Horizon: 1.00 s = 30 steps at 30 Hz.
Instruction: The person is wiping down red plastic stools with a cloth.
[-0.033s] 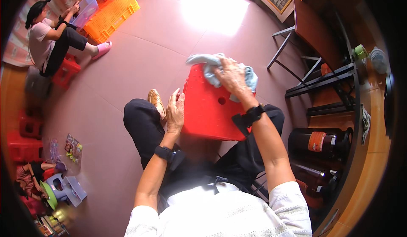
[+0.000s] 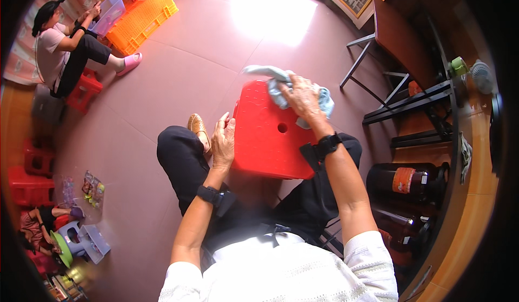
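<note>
A red plastic stool (image 2: 265, 145) with a round hole in its seat stands between my knees. My right hand (image 2: 303, 97) presses a light blue cloth (image 2: 278, 95) onto the far right part of the seat. The cloth is bunched under the fingers, and one loose end sticks out past the far edge. At the stool's left side, my left hand (image 2: 223, 144) grips the edge, its thumb near the rim and the other fingers along the outside. Black bands are on both my wrists.
At the far left, a person (image 2: 59, 53) sits on a red stool by an orange crate (image 2: 143, 21). Another person (image 2: 38, 229) is at the lower left near a grey-blue small stool. A brown folding table (image 2: 405, 45) and large dark jars (image 2: 408, 180) stand at the right.
My right hand and the cloth have shifted slightly right and toward me across the seat. The left hand stays at the stool's side.
</note>
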{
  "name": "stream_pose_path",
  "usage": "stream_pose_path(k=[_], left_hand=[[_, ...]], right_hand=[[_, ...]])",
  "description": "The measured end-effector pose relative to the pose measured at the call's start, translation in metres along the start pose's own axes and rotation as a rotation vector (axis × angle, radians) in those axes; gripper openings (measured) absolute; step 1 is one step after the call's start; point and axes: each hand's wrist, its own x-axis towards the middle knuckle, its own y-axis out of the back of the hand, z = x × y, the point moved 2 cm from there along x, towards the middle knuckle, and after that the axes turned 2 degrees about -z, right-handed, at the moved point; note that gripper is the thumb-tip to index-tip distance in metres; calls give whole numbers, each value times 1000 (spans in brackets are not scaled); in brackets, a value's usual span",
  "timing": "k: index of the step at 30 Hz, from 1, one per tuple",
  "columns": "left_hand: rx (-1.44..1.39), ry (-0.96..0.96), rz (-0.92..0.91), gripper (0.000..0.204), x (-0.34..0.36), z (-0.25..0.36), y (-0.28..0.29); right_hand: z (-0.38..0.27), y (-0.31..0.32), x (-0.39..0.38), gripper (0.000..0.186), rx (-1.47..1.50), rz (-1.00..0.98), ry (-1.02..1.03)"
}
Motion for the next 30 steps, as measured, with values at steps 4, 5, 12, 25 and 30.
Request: stream_pose_path(k=[4, 5, 12, 25, 30], left_hand=[[-3, -67, 6, 43, 3, -7, 0], [-42, -47, -8, 41, 3, -11, -2], [-136, -12, -16, 34, 9, -27, -3], [-283, 55, -1, 29, 18, -57, 3], [-265, -23, -184, 37, 15, -78, 14]], right_hand=[[65, 12, -27, 52, 253, 87, -99], [80, 5, -39, 54, 474, 187, -55], [92, -59, -156, 72, 1169, 68, -390], [-39, -45, -175, 57, -90, 22, 216], [-115, -69, -115, 49, -5, -9, 599]])
